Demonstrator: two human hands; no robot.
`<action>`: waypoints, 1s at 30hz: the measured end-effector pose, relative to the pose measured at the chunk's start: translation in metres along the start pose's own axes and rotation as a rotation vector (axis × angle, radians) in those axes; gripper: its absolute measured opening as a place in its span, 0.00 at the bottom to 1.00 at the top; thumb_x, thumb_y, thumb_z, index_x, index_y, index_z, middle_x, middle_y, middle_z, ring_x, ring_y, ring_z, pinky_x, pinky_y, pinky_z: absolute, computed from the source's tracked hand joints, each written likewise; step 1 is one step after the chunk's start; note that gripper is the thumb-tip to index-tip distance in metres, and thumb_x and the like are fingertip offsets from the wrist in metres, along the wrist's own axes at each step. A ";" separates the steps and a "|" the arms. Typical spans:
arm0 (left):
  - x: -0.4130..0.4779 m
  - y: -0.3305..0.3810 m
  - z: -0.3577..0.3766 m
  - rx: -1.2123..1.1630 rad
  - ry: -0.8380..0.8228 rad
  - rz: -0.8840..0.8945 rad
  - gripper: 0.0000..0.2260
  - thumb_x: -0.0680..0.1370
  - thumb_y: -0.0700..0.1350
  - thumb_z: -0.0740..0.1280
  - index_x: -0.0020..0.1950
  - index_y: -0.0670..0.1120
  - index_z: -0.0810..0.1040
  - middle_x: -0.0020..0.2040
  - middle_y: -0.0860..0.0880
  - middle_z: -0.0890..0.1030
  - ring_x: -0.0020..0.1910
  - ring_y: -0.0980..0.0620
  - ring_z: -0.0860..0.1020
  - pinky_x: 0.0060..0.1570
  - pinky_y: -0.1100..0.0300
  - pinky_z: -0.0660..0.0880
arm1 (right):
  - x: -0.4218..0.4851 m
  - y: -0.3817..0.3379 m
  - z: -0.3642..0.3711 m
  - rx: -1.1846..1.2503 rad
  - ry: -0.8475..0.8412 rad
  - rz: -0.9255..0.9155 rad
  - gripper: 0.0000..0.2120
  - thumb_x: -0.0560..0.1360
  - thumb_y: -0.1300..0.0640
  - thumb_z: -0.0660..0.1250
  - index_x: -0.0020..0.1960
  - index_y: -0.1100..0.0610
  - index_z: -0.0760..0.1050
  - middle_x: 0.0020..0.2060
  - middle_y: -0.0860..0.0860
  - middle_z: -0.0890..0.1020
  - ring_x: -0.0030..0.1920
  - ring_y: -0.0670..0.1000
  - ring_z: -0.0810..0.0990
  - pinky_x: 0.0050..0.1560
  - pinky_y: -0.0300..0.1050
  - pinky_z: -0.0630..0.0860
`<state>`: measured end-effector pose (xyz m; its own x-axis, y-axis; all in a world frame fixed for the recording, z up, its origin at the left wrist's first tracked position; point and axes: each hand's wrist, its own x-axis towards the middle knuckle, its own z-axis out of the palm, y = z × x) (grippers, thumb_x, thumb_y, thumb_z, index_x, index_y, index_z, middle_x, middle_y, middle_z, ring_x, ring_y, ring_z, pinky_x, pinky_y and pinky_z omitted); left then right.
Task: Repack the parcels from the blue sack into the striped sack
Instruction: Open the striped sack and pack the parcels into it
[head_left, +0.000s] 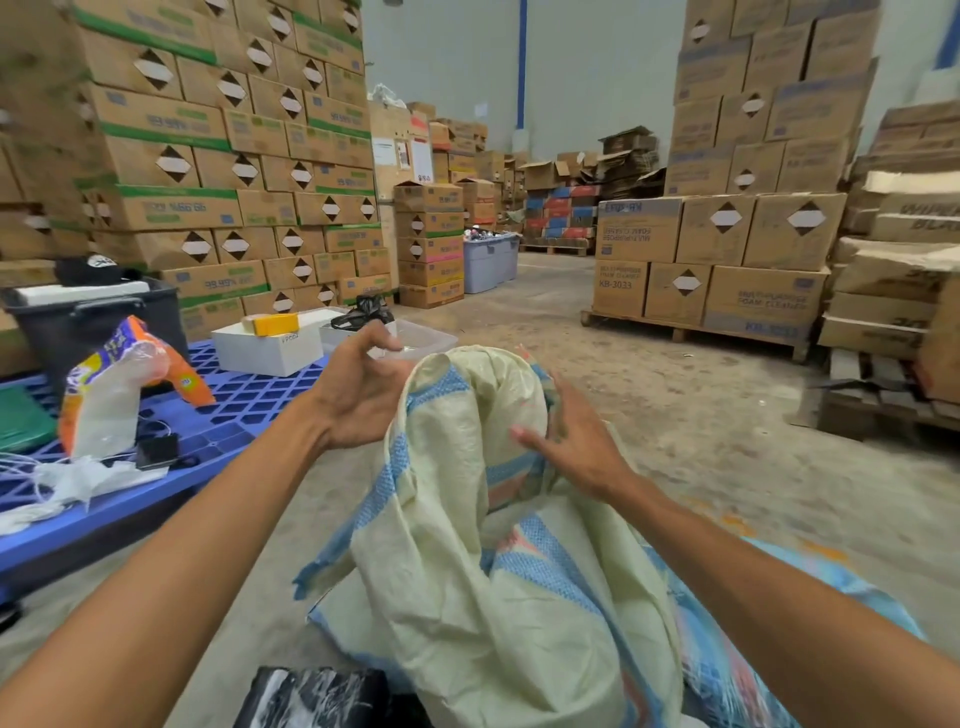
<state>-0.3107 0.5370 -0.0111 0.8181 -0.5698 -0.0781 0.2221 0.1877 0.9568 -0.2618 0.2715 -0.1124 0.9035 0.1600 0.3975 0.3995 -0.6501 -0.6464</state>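
Observation:
A cream woven striped sack (467, 519) with blue and pink bands stands crumpled on the floor in front of me. My left hand (358, 395) is at its upper left edge, palm turned inward with fingers loosely spread; the thumb side touches the fabric. My right hand (566, 441) lies against the sack's upper right side with fingers stretched over the cloth. A blue sack (810, 597) lies under my right forearm at the lower right. A black plastic-wrapped parcel (317, 696) lies at the bottom edge.
A blue plastic pallet (244, 405) on the left carries a black bin (93, 322), white boxes (270, 345), an orange-and-white bag (119, 384) and loose string. Stacked cardboard cartons (208, 171) wall both sides. A wooden pallet (701, 327) of cartons stands right. Concrete floor (675, 415) lies ahead.

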 end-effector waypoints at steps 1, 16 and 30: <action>0.002 0.000 0.001 0.046 -0.007 -0.001 0.34 0.74 0.58 0.59 0.73 0.38 0.67 0.71 0.38 0.72 0.67 0.40 0.73 0.70 0.47 0.65 | -0.002 -0.001 0.004 -0.027 0.000 -0.042 0.54 0.64 0.23 0.67 0.80 0.43 0.48 0.77 0.47 0.63 0.73 0.51 0.65 0.71 0.58 0.65; 0.013 -0.022 -0.061 2.202 0.991 0.170 0.19 0.71 0.47 0.73 0.59 0.51 0.70 0.46 0.48 0.81 0.46 0.45 0.79 0.45 0.52 0.71 | 0.057 -0.036 -0.036 -0.325 -0.090 0.230 0.17 0.66 0.62 0.72 0.47 0.41 0.80 0.42 0.49 0.82 0.48 0.52 0.79 0.60 0.53 0.75; 0.015 -0.029 -0.052 1.649 0.740 -0.280 0.52 0.65 0.53 0.77 0.78 0.50 0.46 0.73 0.38 0.61 0.73 0.38 0.61 0.71 0.42 0.62 | 0.033 -0.043 -0.041 0.292 -0.153 0.488 0.18 0.83 0.64 0.54 0.35 0.54 0.66 0.35 0.48 0.68 0.25 0.38 0.75 0.23 0.25 0.67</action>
<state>-0.2769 0.5645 -0.0545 0.9941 0.0740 0.0789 0.0635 -0.9898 0.1274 -0.2553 0.2744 -0.0452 0.9971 0.0136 -0.0754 -0.0614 -0.4477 -0.8921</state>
